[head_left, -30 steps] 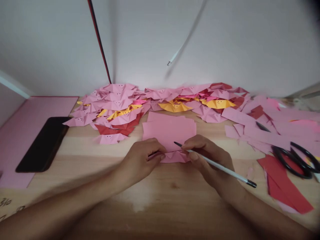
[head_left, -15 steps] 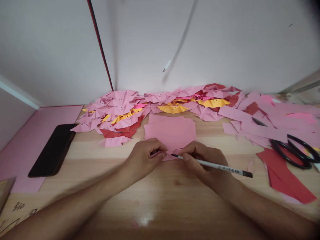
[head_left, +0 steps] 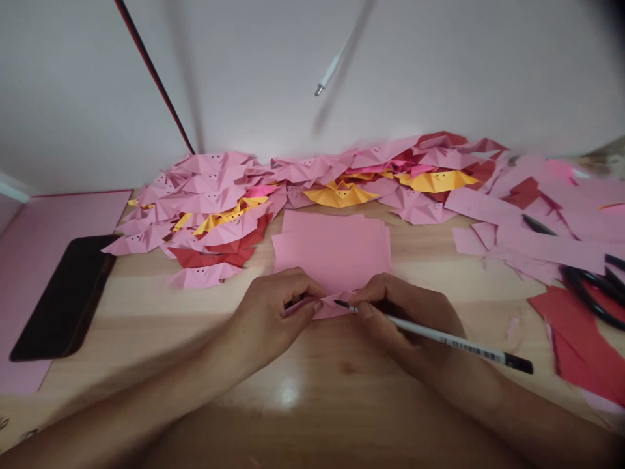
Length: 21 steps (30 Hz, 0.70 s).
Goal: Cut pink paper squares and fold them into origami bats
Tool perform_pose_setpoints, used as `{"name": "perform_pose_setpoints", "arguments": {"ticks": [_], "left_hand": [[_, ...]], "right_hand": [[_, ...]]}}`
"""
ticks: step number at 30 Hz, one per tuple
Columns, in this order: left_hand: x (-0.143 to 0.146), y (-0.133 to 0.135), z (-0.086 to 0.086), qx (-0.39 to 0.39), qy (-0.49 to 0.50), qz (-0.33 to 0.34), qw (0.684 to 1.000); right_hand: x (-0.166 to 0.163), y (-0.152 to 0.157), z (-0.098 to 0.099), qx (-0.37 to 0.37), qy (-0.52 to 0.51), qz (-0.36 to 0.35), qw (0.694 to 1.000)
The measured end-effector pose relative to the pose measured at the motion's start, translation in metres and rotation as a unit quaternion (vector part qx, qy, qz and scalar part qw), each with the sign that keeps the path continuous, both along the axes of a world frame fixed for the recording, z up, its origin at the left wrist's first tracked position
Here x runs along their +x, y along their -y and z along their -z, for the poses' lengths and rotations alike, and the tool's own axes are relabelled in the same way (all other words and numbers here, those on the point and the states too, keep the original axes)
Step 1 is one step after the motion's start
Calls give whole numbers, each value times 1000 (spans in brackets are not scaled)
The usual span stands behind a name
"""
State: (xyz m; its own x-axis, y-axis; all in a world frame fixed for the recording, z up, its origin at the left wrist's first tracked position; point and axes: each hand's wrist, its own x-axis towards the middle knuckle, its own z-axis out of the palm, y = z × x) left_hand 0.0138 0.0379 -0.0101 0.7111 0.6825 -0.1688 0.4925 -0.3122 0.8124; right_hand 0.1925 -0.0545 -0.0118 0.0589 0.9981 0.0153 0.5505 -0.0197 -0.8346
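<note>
Pinching the left end of the folded pink paper point(head_left: 336, 305), the left hand point(head_left: 273, 312) pins it down. The right hand point(head_left: 405, 319) grips a pen point(head_left: 442, 337) in closed fingers, tip touching the paper, barrel trailing toward the right edge of the tabletop point(head_left: 146, 306).

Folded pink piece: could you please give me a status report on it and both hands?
Left hand pinches folded pink piece on table. Right hand holds pen, tip on the piece. Pink sheets lie just behind.

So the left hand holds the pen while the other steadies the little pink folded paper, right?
Not quite: the right hand holds the pen, its tip at the folded paper, while the left hand steadies it. The head view shows this.
</note>
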Motion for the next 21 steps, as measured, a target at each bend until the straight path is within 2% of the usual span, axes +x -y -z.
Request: {"name": "perform_pose_setpoints", "arguments": {"ticks": [12,21], "left_hand": [[1,-1,2,-9,2,2,1000],[-1,-1,3,-6,5,1,1000]], "right_hand": [[2,-1,2,-9,14,-30,999],[0,-1,4,-1,36,-12,999]]}}
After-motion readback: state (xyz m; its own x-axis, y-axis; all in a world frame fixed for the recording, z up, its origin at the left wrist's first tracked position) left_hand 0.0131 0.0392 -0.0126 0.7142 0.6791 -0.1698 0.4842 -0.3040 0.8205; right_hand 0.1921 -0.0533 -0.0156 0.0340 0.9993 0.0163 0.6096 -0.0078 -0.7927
